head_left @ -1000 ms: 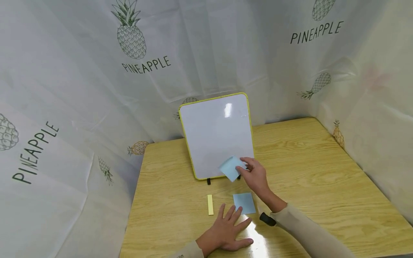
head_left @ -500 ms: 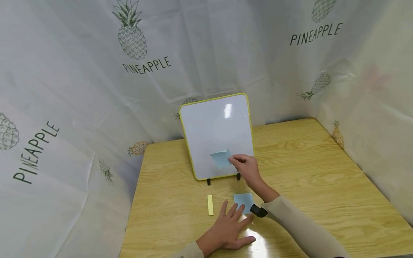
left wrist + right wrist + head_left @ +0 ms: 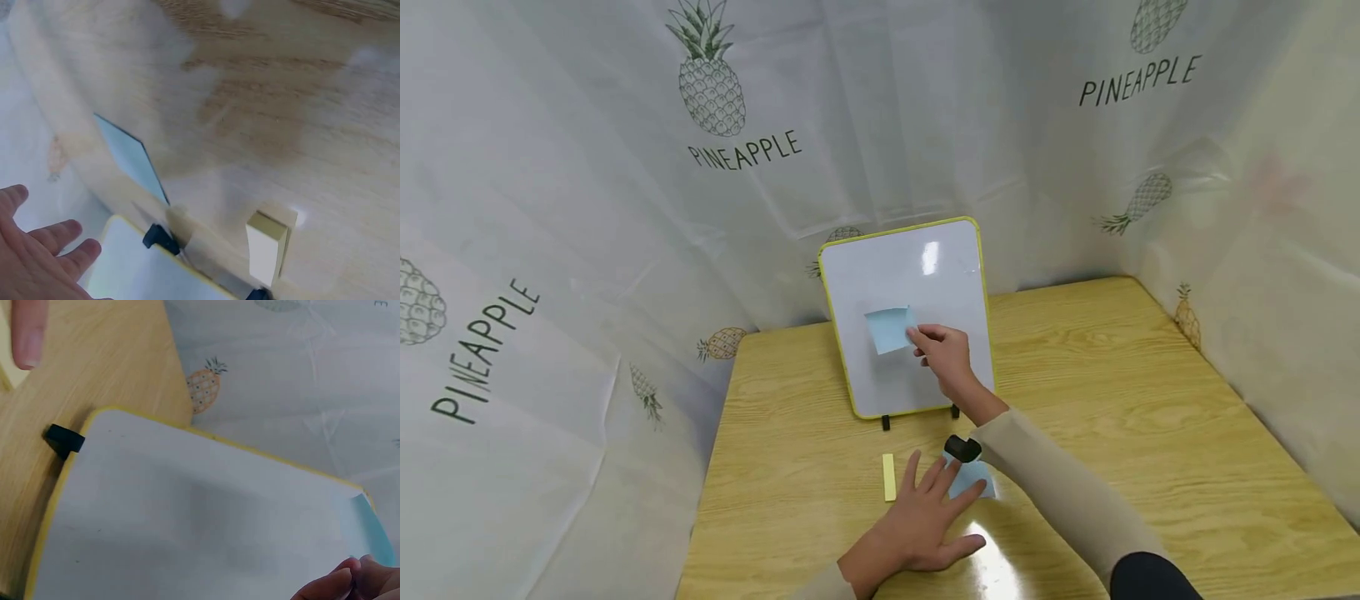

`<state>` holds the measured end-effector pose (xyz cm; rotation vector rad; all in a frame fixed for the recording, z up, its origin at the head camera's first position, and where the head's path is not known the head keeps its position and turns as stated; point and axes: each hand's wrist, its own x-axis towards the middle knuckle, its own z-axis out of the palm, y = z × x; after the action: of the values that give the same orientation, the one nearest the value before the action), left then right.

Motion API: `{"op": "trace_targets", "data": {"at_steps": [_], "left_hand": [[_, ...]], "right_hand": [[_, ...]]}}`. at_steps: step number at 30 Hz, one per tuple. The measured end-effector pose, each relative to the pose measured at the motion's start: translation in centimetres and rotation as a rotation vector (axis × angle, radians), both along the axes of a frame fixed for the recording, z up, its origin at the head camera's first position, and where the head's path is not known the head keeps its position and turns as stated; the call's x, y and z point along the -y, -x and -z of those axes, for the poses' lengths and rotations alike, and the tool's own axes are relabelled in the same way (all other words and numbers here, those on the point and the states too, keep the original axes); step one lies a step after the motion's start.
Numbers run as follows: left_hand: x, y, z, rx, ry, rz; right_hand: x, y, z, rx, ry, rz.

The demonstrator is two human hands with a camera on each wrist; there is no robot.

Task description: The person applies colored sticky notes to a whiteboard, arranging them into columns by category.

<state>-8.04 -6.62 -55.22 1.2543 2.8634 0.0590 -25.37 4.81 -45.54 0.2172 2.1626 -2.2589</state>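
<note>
Between thumb and fingertips my right hand (image 3: pixel 946 352) pinches the right edge of a blue sticky note (image 3: pixel 889 331) in front of the whiteboard (image 3: pixel 910 279). Whether the note touches the board I cannot tell. The right wrist view shows the same note (image 3: pixel 365 528) at the pinching fingertips. My left hand (image 3: pixel 917 525) is spread with straight fingers over the table, its fingertips near a blue sticky-note pad (image 3: pixel 973 479). A narrow pale yellow pad of notes (image 3: pixel 889 477) lies left of it; the left wrist view shows this yellow pad (image 3: pixel 264 250) as a thick block.
The yellow-framed whiteboard leans back on small black feet (image 3: pixel 885 422) at the rear of the wooden table (image 3: pixel 1112 400). Behind and beside the table hangs a pale curtain (image 3: pixel 880 125) printed with pineapples. A black wrist device (image 3: pixel 962 448) hangs over the blue pad.
My right hand has carried the blue note up and leftward, from the board's lower edge to its middle. My left hand stays nearly in place.
</note>
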Motion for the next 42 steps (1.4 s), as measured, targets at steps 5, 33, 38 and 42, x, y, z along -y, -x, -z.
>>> {"op": "trace_targets", "data": {"at_steps": [5,33,38,42], "left_hand": [[0.4,-0.3,-0.8,-0.03,-0.037,0.016],[4.8,1.4,-2.8,-0.116,-0.28,-0.048],[7.2,4.0,-4.6,-0.281,-0.454,-0.124],[10.2,7.4,-6.0,-0.439,-0.61,-0.27]], "right_hand": [[1.5,1.5,-0.7,0.047,0.034,0.018],[4.0,4.3,0.2,0.098,0.058,0.079],[4.1,4.6,0.4,0.096,0.048,0.081],[4.4,4.6,0.5,0.094,0.028,0.075]]}}
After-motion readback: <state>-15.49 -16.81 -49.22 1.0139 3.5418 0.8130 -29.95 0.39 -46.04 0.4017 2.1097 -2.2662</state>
